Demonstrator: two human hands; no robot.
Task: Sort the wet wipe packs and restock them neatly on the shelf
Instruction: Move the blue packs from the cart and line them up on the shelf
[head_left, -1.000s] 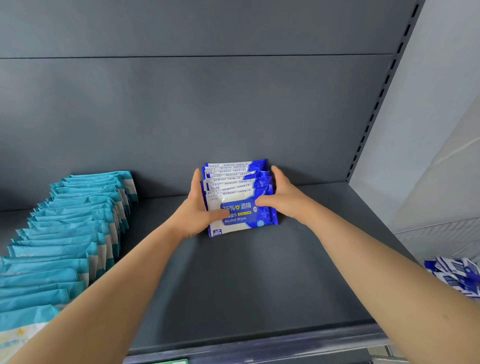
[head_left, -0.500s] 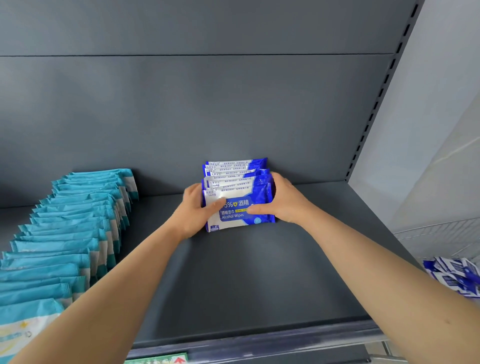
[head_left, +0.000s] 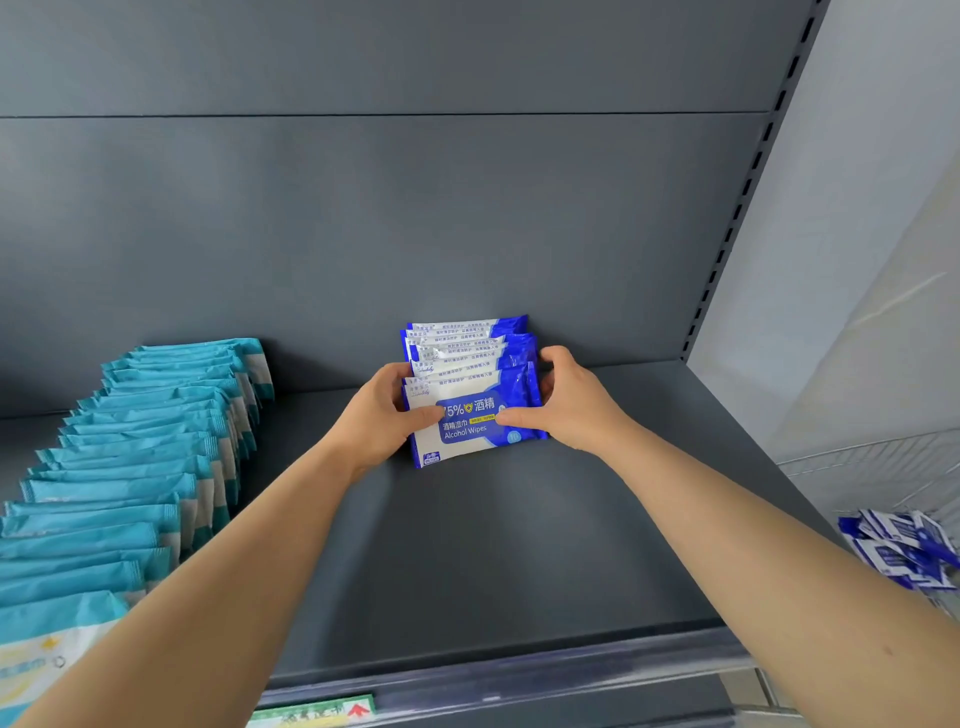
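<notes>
The grey shelf (head_left: 519, 561) carries two product groups, set well apart so that types do not mix. The teal packs (head_left: 145, 467) stand in an overlapping row along the left side. The blue alcohol wipe packs (head_left: 470, 364) form a short overlapping row against the back wall, label facing out. Loose blue packs (head_left: 904, 551) lie off the shelf at lower right, likely awaiting restock. The left hand (head_left: 379, 421) and right hand (head_left: 569, 408) clasp the blue row from both ends, fingers curled round its edges, thumbs on the front pack, probably to square it
</notes>
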